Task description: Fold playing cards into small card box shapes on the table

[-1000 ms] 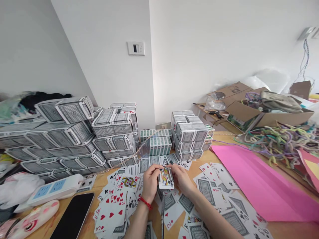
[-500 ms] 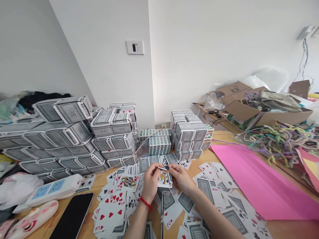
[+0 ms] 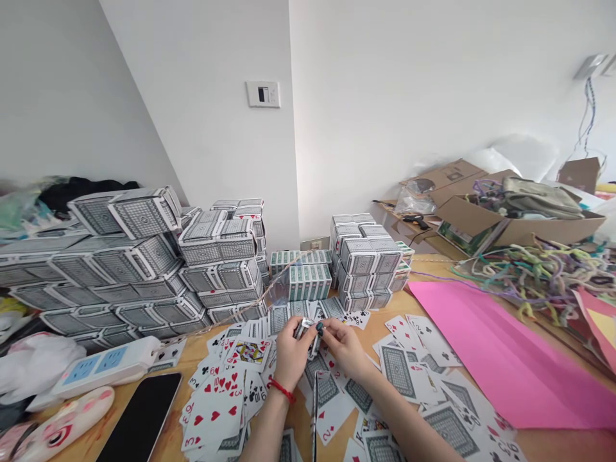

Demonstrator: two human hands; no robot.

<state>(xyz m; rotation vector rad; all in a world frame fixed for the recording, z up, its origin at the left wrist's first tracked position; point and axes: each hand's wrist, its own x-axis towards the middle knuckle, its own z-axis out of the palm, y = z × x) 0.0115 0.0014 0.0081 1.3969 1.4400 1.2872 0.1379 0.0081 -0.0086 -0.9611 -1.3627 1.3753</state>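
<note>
My left hand [image 3: 291, 357], with a red cord bracelet at the wrist, pinches a playing card [image 3: 314, 348] over the middle of the table. My right hand [image 3: 344, 347] grips the same card from the other side, its dark-painted thumbnail against it. The card is tilted nearly edge-on and looks bent; my fingers cover much of it, so whether there is more than one I cannot tell. Beneath my hands lie loose cards, among them a two of diamonds [image 3: 332, 414]. To the left of my wrist is a fanned pile of face-up cards [image 3: 214, 410].
Blocks built of folded cards stand stacked at left [image 3: 144, 256] and centre right [image 3: 368, 256], with green card packs [image 3: 309, 282] between. A phone [image 3: 139, 417], power strip [image 3: 103, 367], pink sheet [image 3: 505, 359], yarn tangle [image 3: 524, 276] and cardboard box [image 3: 543, 228] surround the loose cards.
Both hands have turned the card: its picture face pointed up at me before, and now it stands nearly edge-on and bent between my fingers. The hands stay in about the same place.
</note>
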